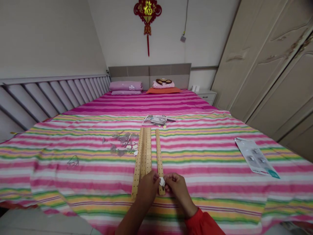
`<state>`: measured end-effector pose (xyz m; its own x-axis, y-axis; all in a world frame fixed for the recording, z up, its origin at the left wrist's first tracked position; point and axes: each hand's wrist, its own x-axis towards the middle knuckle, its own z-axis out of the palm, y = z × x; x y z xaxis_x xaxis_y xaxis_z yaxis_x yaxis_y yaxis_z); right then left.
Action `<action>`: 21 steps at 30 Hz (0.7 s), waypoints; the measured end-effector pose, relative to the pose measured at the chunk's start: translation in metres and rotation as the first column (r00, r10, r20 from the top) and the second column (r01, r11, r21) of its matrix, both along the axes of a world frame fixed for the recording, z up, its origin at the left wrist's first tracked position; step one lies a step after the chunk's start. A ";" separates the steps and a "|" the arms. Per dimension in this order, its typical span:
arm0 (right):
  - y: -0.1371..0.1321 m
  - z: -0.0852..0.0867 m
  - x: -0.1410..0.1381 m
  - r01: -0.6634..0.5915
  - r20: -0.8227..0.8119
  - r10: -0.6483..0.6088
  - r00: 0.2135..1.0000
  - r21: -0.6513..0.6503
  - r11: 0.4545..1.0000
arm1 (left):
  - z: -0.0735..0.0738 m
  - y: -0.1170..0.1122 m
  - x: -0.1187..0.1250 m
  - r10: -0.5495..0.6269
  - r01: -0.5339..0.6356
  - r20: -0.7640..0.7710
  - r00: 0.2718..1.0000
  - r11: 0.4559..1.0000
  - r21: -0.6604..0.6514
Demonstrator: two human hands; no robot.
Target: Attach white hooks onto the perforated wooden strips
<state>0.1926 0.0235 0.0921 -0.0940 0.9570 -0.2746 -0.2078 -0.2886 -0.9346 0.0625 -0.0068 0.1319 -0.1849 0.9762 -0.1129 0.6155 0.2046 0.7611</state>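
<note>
- At left on the bed point(215, 169), I see loose pieces point(127, 138).
- Next, perforated strips point(144, 150) lie together.
- Left hand point(147, 184) pinches the white piece point(161, 181), over the lone strip's point(159, 153) near end.
- Right hand point(177, 185) pinches its other edge.
- Far right: blister pack point(254, 155).

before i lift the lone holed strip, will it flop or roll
The lone strip is probably stiff, since it lies straight along its length. It looks narrow and dotted with holes, so likely light. Its flat shape suggests it would slide over the striped cloth rather than roll.
</note>
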 end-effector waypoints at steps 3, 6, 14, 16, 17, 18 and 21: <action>0.000 -0.002 -0.001 0.007 -0.008 -0.008 1.000 -0.005 1.000 | 0.000 0.000 0.001 -0.029 0.029 -0.077 0.997 1.000 0.006; 0.000 -0.002 -0.002 0.007 -0.024 -0.007 1.000 0.004 1.000 | -0.003 0.000 0.002 -0.046 0.050 -0.147 0.988 0.999 0.023; -0.002 -0.001 -0.001 0.007 -0.004 -0.007 1.000 0.030 1.000 | -0.009 -0.007 -0.006 -0.112 0.186 -0.283 0.953 0.950 0.250; -0.004 -0.001 0.000 0.007 0.033 -0.009 0.999 0.051 0.999 | -0.013 -0.013 -0.007 -0.110 0.230 -0.329 0.938 0.907 0.353; -0.005 0.000 0.000 -0.003 0.062 -0.001 0.998 0.057 0.998 | -0.015 -0.017 -0.007 -0.094 0.241 -0.357 0.929 0.887 0.394; -0.006 0.000 0.001 -0.020 0.096 0.015 0.995 0.058 0.998 | -0.018 -0.022 -0.006 -0.074 0.247 -0.383 0.921 0.871 0.424; -0.008 0.001 0.002 -0.098 0.197 0.089 0.976 0.039 0.994 | -0.026 -0.035 -0.003 -0.040 0.256 -0.430 0.902 0.853 0.456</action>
